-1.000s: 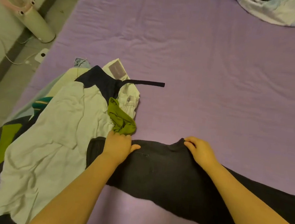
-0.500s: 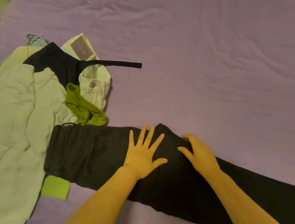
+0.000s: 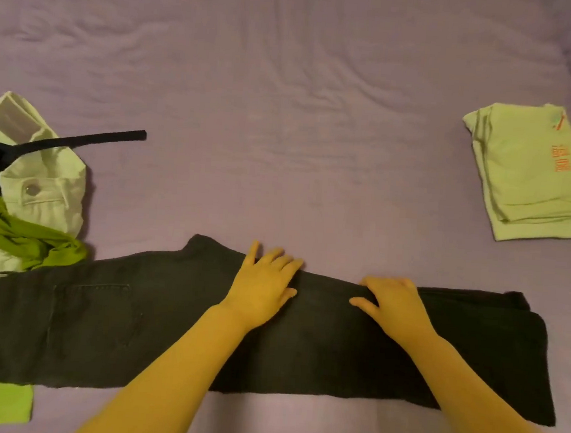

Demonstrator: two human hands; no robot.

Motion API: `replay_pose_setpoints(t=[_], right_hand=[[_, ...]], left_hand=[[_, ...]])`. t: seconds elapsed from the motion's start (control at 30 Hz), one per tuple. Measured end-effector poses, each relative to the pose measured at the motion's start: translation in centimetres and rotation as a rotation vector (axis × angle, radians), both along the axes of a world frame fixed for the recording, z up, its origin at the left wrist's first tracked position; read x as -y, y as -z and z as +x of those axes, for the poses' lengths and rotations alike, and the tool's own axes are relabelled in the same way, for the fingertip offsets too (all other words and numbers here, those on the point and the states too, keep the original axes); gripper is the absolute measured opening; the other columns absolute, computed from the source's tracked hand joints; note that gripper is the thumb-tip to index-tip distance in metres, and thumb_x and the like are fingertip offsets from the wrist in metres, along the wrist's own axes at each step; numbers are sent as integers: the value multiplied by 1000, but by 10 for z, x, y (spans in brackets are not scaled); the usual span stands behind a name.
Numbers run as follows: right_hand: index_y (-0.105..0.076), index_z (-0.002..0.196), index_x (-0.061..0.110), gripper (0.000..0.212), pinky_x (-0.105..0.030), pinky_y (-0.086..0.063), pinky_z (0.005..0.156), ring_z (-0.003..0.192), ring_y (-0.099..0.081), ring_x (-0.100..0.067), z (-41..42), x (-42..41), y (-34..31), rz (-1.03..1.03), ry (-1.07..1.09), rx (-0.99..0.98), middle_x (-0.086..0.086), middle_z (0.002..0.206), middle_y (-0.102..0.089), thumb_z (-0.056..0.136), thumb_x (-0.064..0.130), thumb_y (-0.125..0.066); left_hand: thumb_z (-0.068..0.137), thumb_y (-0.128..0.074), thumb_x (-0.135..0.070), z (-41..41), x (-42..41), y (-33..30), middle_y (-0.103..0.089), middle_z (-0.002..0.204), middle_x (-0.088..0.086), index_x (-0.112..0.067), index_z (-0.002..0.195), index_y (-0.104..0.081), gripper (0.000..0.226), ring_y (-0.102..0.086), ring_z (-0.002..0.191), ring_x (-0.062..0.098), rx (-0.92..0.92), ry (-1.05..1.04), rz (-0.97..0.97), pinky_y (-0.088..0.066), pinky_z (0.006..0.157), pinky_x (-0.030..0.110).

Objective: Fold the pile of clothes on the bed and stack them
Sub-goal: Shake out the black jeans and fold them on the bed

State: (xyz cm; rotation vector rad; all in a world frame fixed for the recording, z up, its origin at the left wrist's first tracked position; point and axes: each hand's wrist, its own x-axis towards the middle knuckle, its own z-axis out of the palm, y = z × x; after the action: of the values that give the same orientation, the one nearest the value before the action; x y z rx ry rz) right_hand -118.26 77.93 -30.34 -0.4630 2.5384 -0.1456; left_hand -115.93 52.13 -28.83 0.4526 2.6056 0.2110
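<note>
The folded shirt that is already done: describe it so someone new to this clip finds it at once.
Start from the purple bed sheet and look to its far right side, well away from the black jeans under both hands. The folded shirt lies there alone, a neat pale green rectangle. Orange print near one edge sets it apart from the rumpled pale clothes at the left.

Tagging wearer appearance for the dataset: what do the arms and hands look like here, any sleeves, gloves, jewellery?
Two bare forearms enter from the bottom edge. No sleeve is visible on either arm up to the frame edge. The left hand and right hand wear no gloves. No watch, bracelet or ring is visible. No markings, straps or cables show on either arm.
</note>
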Motion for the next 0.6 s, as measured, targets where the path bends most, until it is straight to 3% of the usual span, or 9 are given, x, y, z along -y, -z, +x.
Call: replay_pose_setpoints(t=[0.07, 0.2, 0.27, 0.33, 0.43, 0.5, 0.6], right_hand=[[-57, 117, 29, 44, -30, -31, 101, 92, -59, -11, -1, -27, -2, 23, -36, 9, 10, 96, -64, 89, 61, -46], [-55, 116, 27, 46, -33, -22, 111, 98, -59, -12, -9, -78, -8, 113, -98, 12, 7, 101, -66, 89, 63, -42], [-53, 109, 24, 46, -30, -37, 100, 86, -59, -12, -13, -97, -13, 133, -114, 26, 5, 94, -65, 91, 63, -37], [-50, 102, 21, 49, -28, -49, 74, 73, -56, -13, -19, -110, -20, 130, -136, 89, 4, 83, -60, 91, 65, -33], [-53, 102, 19, 52, -27, -44, 60, 69, -54, -14, -41, -123, -29, 75, -172, -20, 3, 80, -57, 90, 66, -35], [-53, 111, 21, 46, -29, -42, 69, 82, -57, -17, -59, -132, -31, 85, -171, -136, 1, 96, -63, 92, 60, -40], [-44, 131, 24, 51, -41, -29, 104, 115, -50, -22, -67, -159, -24, 219, -94, -76, -1, 124, -56, 92, 57, -43]], left_hand=[[96, -46, -45, -18, -26, 1, -43, 145, 1, -25, 145, -35, 54, -33, 137, 22, 99, 69, -25, -5, 117, 46], [95, -51, -42, -31, -63, 3, -48, 138, 3, -22, 137, -45, 47, -41, 127, 23, 188, 133, -92, -25, 108, 39], [97, -48, -38, -31, -75, 2, -55, 129, 3, -21, 135, -45, 42, -47, 121, 23, 226, 86, -69, -29, 103, 36], [99, -44, -38, -32, -85, 1, -61, 124, 2, -24, 139, -40, 42, -53, 116, 22, 281, 19, -25, -28, 104, 35], [100, -40, -40, -42, -99, 3, -65, 112, 1, -24, 137, -41, 41, -58, 105, 22, 201, -44, -65, -31, 101, 35], [101, -40, -37, -50, -113, 6, -64, 111, 2, -21, 135, -43, 39, -58, 104, 23, 127, -73, -121, -34, 99, 36], [100, -43, -36, -60, -143, 12, -63, 115, 2, -20, 135, -42, 40, -58, 106, 23, 140, -58, -114, -35, 98, 36]])
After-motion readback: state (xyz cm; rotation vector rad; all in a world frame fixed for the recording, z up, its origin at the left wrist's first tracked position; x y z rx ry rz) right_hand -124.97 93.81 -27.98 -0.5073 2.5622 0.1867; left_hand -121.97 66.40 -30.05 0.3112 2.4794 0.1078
